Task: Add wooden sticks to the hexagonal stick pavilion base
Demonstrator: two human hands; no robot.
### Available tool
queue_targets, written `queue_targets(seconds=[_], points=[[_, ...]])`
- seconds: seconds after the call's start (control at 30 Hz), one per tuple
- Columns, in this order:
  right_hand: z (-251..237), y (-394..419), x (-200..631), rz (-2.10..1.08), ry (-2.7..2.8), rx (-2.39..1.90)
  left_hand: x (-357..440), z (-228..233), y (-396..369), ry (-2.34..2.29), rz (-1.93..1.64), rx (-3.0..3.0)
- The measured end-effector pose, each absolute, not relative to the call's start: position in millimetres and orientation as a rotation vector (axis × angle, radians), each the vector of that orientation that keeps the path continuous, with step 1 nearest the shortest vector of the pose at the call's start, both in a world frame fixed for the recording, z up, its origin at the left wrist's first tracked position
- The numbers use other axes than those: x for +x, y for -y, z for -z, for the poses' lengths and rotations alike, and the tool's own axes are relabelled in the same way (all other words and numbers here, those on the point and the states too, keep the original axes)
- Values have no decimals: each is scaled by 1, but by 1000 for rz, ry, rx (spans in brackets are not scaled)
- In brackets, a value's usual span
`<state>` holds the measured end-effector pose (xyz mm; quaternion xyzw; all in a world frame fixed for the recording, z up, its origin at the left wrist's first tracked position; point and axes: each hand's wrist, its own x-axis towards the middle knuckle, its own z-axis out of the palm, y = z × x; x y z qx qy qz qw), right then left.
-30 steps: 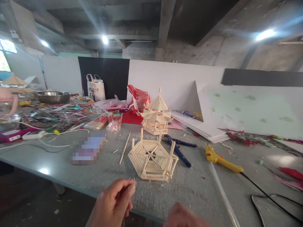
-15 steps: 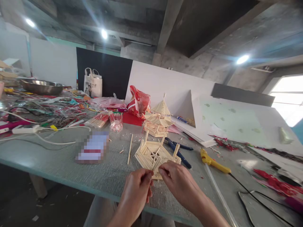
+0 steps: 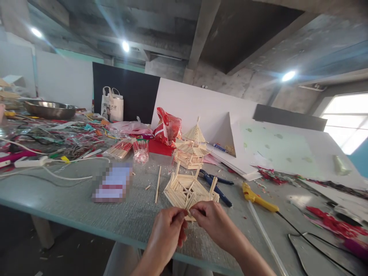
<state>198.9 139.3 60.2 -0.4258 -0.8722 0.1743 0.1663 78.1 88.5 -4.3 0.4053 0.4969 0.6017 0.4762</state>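
A six-sided frame of thin wooden sticks lies on the table in front of me, with short upright posts at several corners. At its near edge my left hand is closed in a pinch. Just right of it, almost touching, my right hand pinches with thumb and forefinger over the same edge. Whatever is between the fingertips is too small and covered to make out. A single loose stick lies left of the frame. Behind the frame stands a tiered stick pagoda with a pointed roof.
Blue-handled pliers lie right of the frame, then a yellow glue gun with a black cord. A blurred phone lies to the left. Bagged sticks, a red bag and a metal bowl are farther back.
My right hand has shifted slightly left and down, closer to the left fingertips. The view has tilted a little; the frame and tools stay where they were.
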Motion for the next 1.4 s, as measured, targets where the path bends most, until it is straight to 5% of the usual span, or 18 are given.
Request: queue_targets(seconds=[0.3, 1.4], points=[[-55, -143, 202, -719, 2430, -1192, 79, 0, -86, -1160, -1501, 994], [-49, -146, 203, -747, 2368, -1207, 83, 6, -86, -1188, -1530, 996]])
